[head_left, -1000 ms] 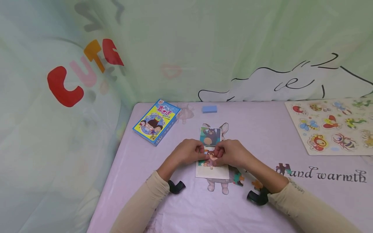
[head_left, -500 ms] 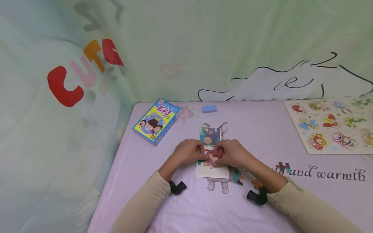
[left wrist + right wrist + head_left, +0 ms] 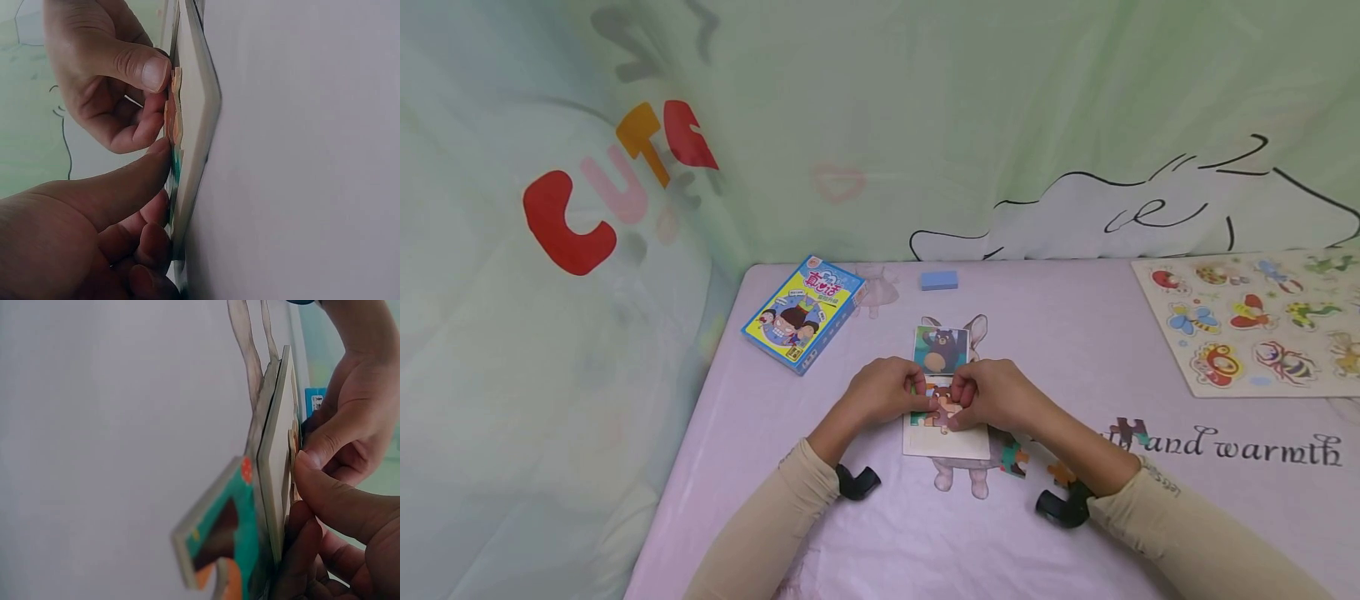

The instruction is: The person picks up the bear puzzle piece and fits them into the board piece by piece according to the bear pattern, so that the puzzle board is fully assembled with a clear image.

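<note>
A pale puzzle tray point(image 3: 955, 447) lies on the table, with joined jigsaw pieces point(image 3: 942, 418) of a brown bear in its upper part. My left hand point(image 3: 883, 392) is at the tray's left side, fingers curled and thumb on the pieces. From the right, my right hand point(image 3: 1003, 396) pinches at a piece beside it, its fingers bent. Both thumbs nearly meet over the bear picture; in the left wrist view the pieces point(image 3: 177, 119) stand slightly proud of the tray point(image 3: 201, 94). Parts of the pieces are hidden under the fingers. Above the tray is a bear picture card point(image 3: 942, 352).
Loose jigsaw pieces lie to the right: a green one point(image 3: 1014, 460), an orange one point(image 3: 1061, 475) and a dark one point(image 3: 1129, 432). Farther off are a blue-yellow box point(image 3: 805, 315), a small blue block point(image 3: 939, 281) and an insect puzzle board point(image 3: 1217, 333).
</note>
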The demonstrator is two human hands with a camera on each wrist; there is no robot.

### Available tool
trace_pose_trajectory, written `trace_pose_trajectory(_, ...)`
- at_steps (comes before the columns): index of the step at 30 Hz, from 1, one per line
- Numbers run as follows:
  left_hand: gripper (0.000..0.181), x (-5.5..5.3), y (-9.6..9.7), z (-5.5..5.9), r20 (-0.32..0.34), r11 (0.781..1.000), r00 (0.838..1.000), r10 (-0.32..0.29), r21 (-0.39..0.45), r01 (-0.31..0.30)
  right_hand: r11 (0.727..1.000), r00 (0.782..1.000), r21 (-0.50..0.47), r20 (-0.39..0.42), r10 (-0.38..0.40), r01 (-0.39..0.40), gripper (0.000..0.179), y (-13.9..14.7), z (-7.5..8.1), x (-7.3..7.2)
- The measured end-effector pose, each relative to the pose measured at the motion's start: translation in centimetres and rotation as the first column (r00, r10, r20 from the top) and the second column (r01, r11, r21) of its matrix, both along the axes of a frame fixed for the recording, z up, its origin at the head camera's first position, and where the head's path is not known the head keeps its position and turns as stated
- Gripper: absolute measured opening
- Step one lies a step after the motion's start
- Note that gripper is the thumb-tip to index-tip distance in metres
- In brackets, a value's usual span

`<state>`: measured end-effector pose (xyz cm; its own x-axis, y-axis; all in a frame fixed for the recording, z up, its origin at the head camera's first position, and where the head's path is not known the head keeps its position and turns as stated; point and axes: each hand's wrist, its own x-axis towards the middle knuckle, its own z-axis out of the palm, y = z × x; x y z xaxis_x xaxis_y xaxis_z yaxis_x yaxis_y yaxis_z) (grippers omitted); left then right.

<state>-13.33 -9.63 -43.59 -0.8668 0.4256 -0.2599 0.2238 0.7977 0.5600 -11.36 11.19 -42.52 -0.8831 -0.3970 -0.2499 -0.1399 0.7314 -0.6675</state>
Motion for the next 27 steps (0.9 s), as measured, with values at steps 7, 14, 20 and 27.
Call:
trace_pose_trajectory(7,0.027,0.0,0.0,0.04,0.005,1.0,1.0,0.002,-0.007,-0.002,1.0,1.0,0.007,0.009,0.003,-0.003,0.034,0.01,0.17,-0.02)
trace_pose_trajectory(14,0.027,0.15,0.18,0.15,0.013,1.0,1.0,0.018,-0.025,-0.017,1.0,1.0,0.008,0.011,0.015,-0.015,0.035,0.06,0.32,-0.05)
trace_pose_trajectory(20,0.028,0.25,0.35,0.28,0.015,0.999,0.999,0.029,-0.038,-0.028,1.0,1.0,0.009,0.007,0.019,-0.019,0.035,0.06,0.26,-0.08)
trace_pose_trajectory(27,0.028,0.22,0.35,0.18,0.007,0.999,1.0,0.024,-0.047,-0.024,1.0,1.0,0.005,0.002,0.015,-0.015,0.034,-0.05,0.21,-0.06)
